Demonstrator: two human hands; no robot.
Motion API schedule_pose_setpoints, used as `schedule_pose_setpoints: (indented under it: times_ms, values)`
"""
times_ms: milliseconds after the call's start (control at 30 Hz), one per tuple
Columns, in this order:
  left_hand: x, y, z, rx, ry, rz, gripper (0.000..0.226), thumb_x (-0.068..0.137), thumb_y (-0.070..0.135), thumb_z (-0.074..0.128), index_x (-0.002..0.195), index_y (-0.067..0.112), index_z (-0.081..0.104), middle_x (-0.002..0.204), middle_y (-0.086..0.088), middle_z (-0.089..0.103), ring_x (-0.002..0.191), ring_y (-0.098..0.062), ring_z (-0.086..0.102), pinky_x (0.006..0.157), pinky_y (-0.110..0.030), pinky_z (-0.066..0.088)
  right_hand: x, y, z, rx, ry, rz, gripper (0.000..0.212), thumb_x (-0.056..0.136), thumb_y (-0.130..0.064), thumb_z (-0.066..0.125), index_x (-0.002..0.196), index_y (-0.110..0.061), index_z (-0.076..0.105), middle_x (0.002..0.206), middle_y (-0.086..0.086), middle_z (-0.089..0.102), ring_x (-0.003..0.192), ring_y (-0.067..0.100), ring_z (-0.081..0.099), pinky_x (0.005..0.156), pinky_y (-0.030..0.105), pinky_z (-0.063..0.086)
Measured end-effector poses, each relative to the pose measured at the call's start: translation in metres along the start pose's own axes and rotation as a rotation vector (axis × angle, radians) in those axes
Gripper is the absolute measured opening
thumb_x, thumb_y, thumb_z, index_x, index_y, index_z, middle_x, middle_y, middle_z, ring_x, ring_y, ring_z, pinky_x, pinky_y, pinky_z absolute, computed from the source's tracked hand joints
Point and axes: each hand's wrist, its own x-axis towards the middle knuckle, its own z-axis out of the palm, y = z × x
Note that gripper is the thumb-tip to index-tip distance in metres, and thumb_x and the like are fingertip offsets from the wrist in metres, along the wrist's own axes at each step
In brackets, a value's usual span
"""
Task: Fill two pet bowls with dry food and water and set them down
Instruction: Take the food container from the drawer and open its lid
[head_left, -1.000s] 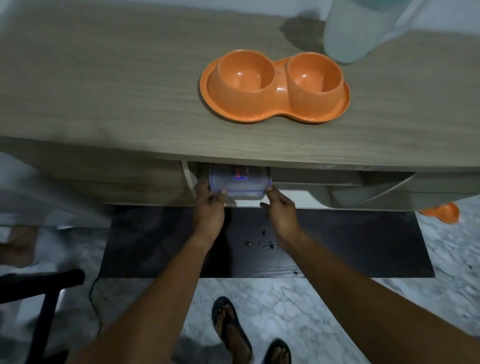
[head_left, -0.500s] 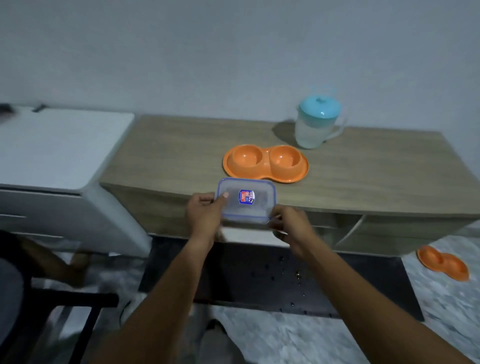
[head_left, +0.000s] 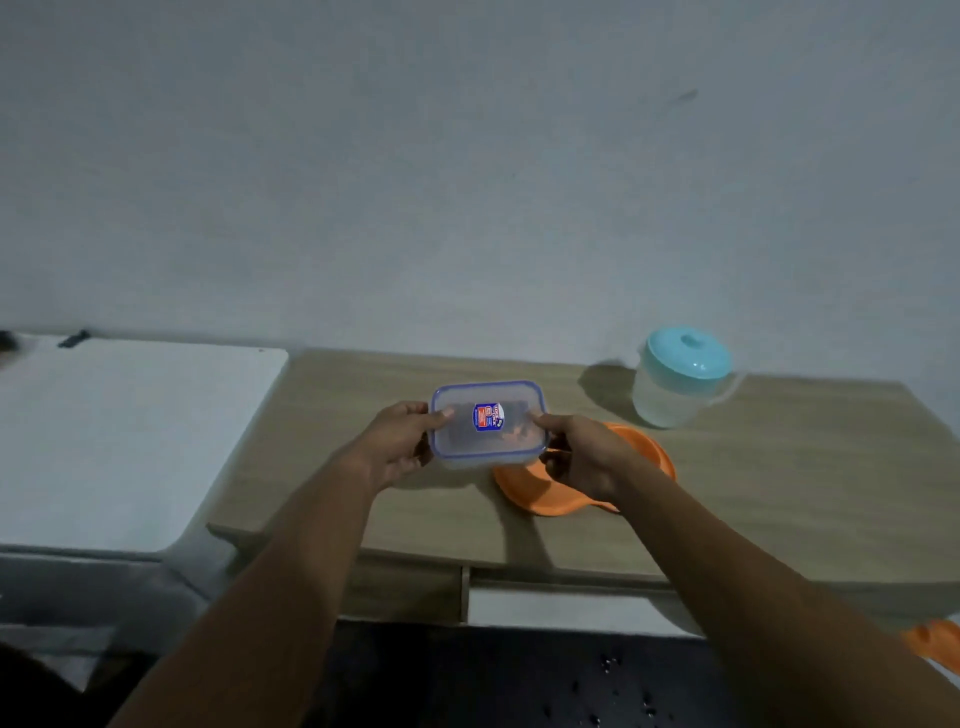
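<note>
A clear plastic food container (head_left: 488, 423) with a blue-rimmed lid and a label hangs above the wooden cabinet top (head_left: 779, 493). My left hand (head_left: 397, 441) grips its left end and my right hand (head_left: 584, 452) grips its right end. Under the container and my right hand lies the orange double pet bowl (head_left: 550, 496), mostly hidden. A translucent water jug (head_left: 678, 376) with a teal lid stands at the back right of the cabinet top.
A white surface (head_left: 130, 436) adjoins the cabinet on the left. A second orange bowl (head_left: 935, 642) lies on the floor at the right edge. A dark mat (head_left: 493, 675) with scattered bits covers the floor below the cabinet.
Both hands lifted the container from the shelf under the cabinet top up over the top, above the orange bowl. The view rose from looking down to looking forward.
</note>
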Motion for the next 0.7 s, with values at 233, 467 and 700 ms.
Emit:
schedule_pose_setpoints:
  times_ms: [233, 467, 700]
  values:
    - [0.06, 0.026, -0.031, -0.083, -0.09, -0.1, 0.005, 0.094, 0.016, 0.063, 0.091, 0.014, 0.067, 0.076, -0.001, 0.074, 0.064, -0.009, 0.068, 0.058, -0.02, 0.054, 0.064, -0.039, 0.011, -0.245, -0.174, 0.013, 0.011, 0.099, -0.018, 0.065, 0.096, -0.008, 0.063, 0.085, 0.01, 0.066, 0.068, 0.013, 0.058, 0.051, 0.018, 0.048]
    - [0.117, 0.021, -0.039, -0.098, -0.136, -0.14, 0.008, 0.095, 0.014, 0.061, 0.096, 0.012, 0.068, 0.084, -0.007, 0.076, 0.073, -0.017, 0.072, 0.059, -0.03, 0.057, 0.129, -0.046, 0.009, -0.199, -0.161, 0.077, 0.014, 0.095, -0.015, 0.069, 0.102, -0.01, 0.058, 0.101, 0.012, 0.067, 0.072, 0.015, 0.073, 0.053, 0.018, 0.056]
    - [0.154, 0.008, -0.037, -0.032, -0.023, -0.072, 0.016, 0.095, 0.009, 0.06, 0.109, 0.005, 0.066, 0.094, -0.016, 0.071, 0.064, -0.022, 0.07, 0.049, -0.031, 0.055, 0.173, -0.047, -0.005, -0.433, 0.088, -0.13, 0.046, 0.096, -0.002, 0.066, 0.06, -0.011, 0.039, 0.056, 0.012, 0.045, 0.036, 0.015, 0.058, 0.038, 0.022, 0.041]
